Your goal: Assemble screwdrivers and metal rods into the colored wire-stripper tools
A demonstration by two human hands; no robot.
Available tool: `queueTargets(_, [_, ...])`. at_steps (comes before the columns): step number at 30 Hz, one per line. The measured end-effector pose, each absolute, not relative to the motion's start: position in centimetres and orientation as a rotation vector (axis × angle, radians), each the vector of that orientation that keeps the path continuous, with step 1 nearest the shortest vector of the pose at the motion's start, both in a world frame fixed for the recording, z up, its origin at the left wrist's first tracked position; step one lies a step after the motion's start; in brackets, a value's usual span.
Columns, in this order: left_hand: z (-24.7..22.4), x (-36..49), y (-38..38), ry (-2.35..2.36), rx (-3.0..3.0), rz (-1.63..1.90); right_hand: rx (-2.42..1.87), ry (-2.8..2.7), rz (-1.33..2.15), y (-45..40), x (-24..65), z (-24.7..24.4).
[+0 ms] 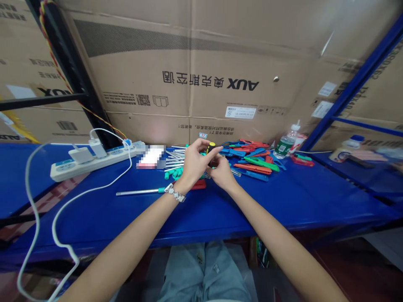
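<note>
Over the blue table, my left hand (195,161) is closed, thumb and forefinger pinching a small black piece with a yellow top (212,145). Against it, my right hand (222,173) has its fingers curled; what they grip is mostly hidden between the hands. Behind and left of my hands lie several silver metal rods (173,160) and green plastic caps (170,173). A longer metal rod with a green collar (138,192) lies under my left wrist, near a red plastic part (200,184). To the right is a pile of red, blue and green flat plastic pieces (255,161).
A white power strip (97,159) with chargers and a looping white cable (56,209) occupies the left side. A clear bottle (285,142) stands at the right rear, and another bottle with a blue cap (349,149) farther right. Large cardboard (204,50) backs the table (299,197).
</note>
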State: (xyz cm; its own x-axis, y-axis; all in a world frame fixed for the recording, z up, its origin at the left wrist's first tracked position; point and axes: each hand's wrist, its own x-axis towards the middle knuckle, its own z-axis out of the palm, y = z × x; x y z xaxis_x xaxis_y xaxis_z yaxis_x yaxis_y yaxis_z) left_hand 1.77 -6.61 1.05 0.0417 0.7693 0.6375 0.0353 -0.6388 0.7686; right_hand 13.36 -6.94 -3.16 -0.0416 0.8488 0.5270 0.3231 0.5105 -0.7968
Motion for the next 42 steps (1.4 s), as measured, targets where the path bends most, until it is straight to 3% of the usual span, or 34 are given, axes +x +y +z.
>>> queueTargets(2, [1.0, 1.5, -6.8, 0.721, 1.816, 1.560, -1.034, -1.612, 0.580, -7.1, 13.5, -3.1])
queueTargets(8, [0.6, 0.0, -7.0, 0.588, 1.771, 1.268, -0.858, -1.798, 1.032, -8.2, 14.9, -1.8])
queueTargets(15, [0.7, 1.1, -7.4, 0.711, 1.733, 1.660, -0.921, -1.649, 0.797, -7.5, 13.6, -3.1])
queueTargets(22, [0.5, 0.0, -7.4, 0.603, 1.913, 1.379, -0.815, -1.753, 0.969, -8.8, 14.0, -2.0])
queueTargets(29, [-0.3, -4.4, -7.2, 0.885, 2.206, 1.429, -0.879, -1.619, 0.931, -8.3, 13.5, -1.9])
queueTargets(36, [-4.2, -6.8, -8.5, 0.904, 2.530, 0.849, -0.953, -1.563, 0.950, -8.0, 13.2, -2.6])
queueTargets(42, [-5.2, -6.3, -8.4, 0.890, 2.494, 0.839, -0.882, -1.663, 1.114, -8.5, 14.2, -2.1])
